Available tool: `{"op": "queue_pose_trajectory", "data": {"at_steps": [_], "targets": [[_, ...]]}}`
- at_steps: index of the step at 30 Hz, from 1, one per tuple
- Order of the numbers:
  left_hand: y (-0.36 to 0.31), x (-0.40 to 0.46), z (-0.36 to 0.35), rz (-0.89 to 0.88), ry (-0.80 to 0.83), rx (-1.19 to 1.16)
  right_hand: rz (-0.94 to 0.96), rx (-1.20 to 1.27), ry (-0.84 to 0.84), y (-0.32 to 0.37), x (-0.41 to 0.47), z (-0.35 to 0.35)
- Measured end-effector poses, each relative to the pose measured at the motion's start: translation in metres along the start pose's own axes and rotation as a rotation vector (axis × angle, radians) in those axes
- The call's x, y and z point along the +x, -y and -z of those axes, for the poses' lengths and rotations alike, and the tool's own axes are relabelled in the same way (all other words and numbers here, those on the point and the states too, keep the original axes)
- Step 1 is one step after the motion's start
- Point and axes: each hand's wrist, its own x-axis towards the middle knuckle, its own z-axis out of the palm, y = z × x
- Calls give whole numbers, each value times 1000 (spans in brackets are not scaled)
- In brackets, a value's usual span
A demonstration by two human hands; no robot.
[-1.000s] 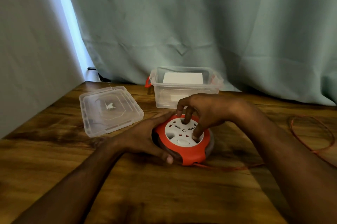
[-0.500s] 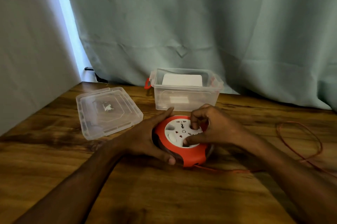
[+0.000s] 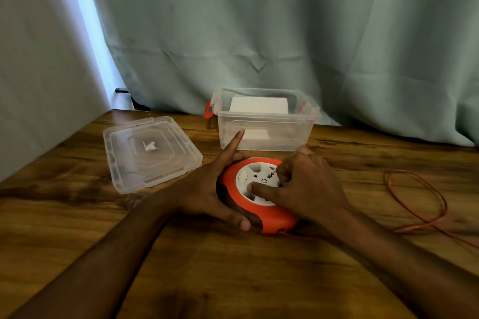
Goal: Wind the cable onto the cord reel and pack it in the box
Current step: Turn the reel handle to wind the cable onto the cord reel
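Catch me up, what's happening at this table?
A person is winding cable onto an orange cord reel. The left hand steadies its rim; the right hand has fingers in the white hub. Loose cable lies to the right. The clear box sits open behind, lid beside it.

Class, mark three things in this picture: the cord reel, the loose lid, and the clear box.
cord reel [image 3: 272, 216], head view, on its orange rim nearest the camera.
loose lid [image 3: 151, 150], head view, on its flat top panel.
clear box [image 3: 282, 134], head view, on its front wall.
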Motion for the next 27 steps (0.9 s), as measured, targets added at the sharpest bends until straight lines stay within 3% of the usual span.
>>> {"op": "queue_pose_trajectory", "data": {"at_steps": [9,17,27], "targets": [[0,-2,3,-37,12,-31,193,246,347,-44,22,22],[-21,-5,-12,-102,-8,-39,273,312,472,-59,25,20],[-17,-5,-16,-120,-19,-58,243,417,457,-54,23,28]]}}
